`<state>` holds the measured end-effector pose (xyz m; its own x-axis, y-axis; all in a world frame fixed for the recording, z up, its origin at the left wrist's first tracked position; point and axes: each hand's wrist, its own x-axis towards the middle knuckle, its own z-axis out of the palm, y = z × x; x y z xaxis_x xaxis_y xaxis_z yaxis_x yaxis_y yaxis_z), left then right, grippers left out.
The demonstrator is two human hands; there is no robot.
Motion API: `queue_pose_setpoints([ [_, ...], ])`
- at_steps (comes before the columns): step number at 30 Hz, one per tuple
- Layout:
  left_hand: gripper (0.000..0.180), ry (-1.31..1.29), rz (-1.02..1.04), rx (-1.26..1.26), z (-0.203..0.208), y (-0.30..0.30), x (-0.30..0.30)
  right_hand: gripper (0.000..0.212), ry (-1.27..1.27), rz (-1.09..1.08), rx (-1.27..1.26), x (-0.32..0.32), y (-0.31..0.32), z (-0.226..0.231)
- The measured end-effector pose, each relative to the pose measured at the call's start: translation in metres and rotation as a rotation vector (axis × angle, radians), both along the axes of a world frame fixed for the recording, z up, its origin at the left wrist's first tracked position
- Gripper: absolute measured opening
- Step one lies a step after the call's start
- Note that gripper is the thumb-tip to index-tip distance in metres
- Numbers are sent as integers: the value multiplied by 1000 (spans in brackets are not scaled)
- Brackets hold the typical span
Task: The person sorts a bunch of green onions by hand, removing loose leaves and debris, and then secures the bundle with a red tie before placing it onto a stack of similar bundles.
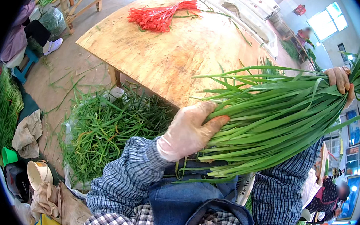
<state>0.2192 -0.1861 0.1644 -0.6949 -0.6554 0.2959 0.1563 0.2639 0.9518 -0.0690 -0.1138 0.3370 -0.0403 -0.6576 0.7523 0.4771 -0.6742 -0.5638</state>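
A thick bundle of long, flat green leaves (269, 118) spanned the right half of the frame — the right hand (340, 81) closed around its right end, the gloved left hand (192, 130) touching its left end, thumb and forefinger slightly parted, grip unclear. Glossy red plastic strips (155, 19) lay on the pale wooden table (141, 52), upper centre.

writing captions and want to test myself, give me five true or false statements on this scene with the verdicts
1. The left hand and right hand both touch the green bunch. True.
2. The red strips lie on the floor. False: they lie on the wooden table.
3. A blue stool stands toward the picture's upper left. True.
4. The wearer's sleeves are plain red. False: they are dark blue checked.
5. Loose leaves are heaped beside the table. True.
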Motion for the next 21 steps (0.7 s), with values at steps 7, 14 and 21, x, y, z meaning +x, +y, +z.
queue_pose_setpoints([
  [7, 11, -291, 424, 6, -72, -23, 76, 26, -2, -70, -52, -13, 8, 3],
  [14, 39, 18, -41, 588, -4, -18, 20, 26, -44, -1, -67, -2, -2, -6],
  [21, 16, -184, 136, 520, -26, -31, 67, 31, -4, 117, -141, -19, 16, 14],
])
